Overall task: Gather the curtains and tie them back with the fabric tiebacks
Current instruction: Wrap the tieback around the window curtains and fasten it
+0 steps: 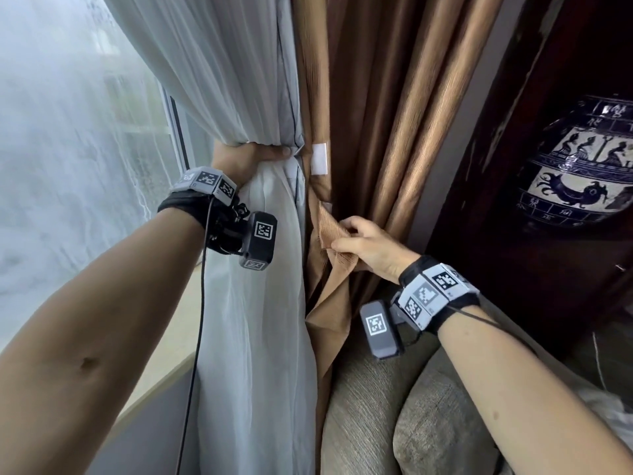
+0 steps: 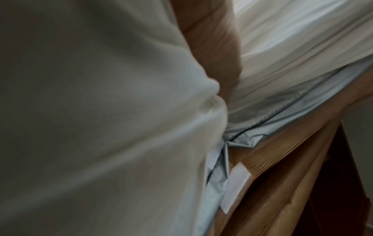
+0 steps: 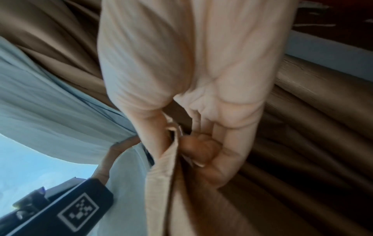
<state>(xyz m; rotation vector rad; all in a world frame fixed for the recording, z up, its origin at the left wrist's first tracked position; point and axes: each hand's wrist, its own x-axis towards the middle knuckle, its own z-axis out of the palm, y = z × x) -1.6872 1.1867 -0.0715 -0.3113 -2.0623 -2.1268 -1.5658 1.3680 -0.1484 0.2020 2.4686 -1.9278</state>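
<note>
2 hands are engaged: the left hand (image 1: pixel 245 159) is wrapped round the gathered white curtain (image 1: pixel 253 303) beside the brown curtain (image 1: pixel 394 114), the right hand (image 1: pixel 370 248) pinches the brown tieback (image 1: pixel 330 228). If that wrap is loosened, the gathered folds could spill; the thinly pinched tieback could slip free.
</note>
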